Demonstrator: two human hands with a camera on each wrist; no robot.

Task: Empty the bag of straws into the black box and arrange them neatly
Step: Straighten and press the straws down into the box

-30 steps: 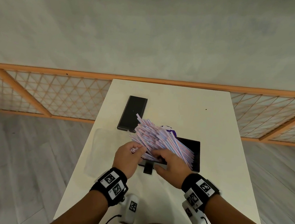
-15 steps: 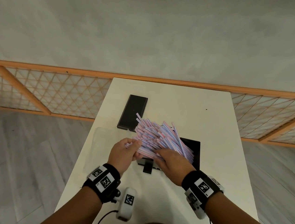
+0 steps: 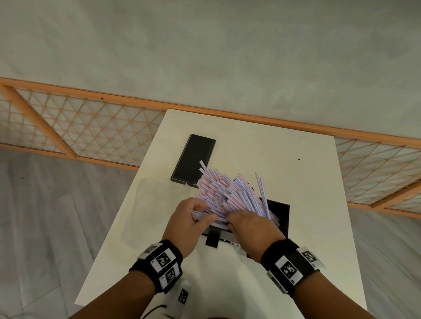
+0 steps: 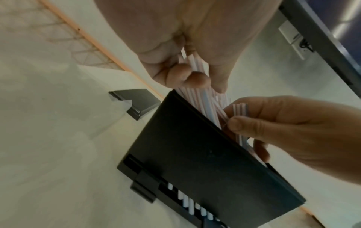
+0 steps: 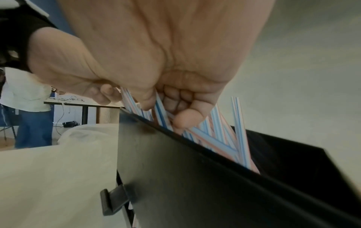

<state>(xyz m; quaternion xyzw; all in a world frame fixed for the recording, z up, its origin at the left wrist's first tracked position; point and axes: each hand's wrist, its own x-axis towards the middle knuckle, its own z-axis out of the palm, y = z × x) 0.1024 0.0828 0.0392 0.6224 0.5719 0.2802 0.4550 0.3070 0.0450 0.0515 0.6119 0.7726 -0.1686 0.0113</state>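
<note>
White table (image 3: 297,256) bearing the black box (image 3: 282,214) near its middle, with a flat black lid (image 3: 194,159) lying apart toward the far left corner, and a clear, seemingly emptied bag (image 3: 146,209) on the left edge, hard to make out against the tabletop. Straws (image 3: 229,194) heaped in the box, fanned out and leaning to the far left, many ends well above the rim, a few sticking up alone at the right of the pile. Left hand (image 3: 186,223) curled round a small bunch at the near left of the heap, thumb and fingers pinching several straws (image 4: 197,72) in the wrist view. Right hand (image 3: 251,231) over the near rim, fingers (image 5: 185,120) curled into the pile and clutching a cluster of straws (image 5: 218,138). Probably mid-tidying, the emptying done. Risks from here: straws tipping over the left rim onto the table if the leaning fan is pushed sideways rather than down; light straws springing out when a bunch is let go; the box sliding or tilting under uneven pressing. Against half a second ago: left hand shifted slightly toward the box and closer to the right hand, fan of straws spread a little wider, with two or three now standing clear at the right.
</note>
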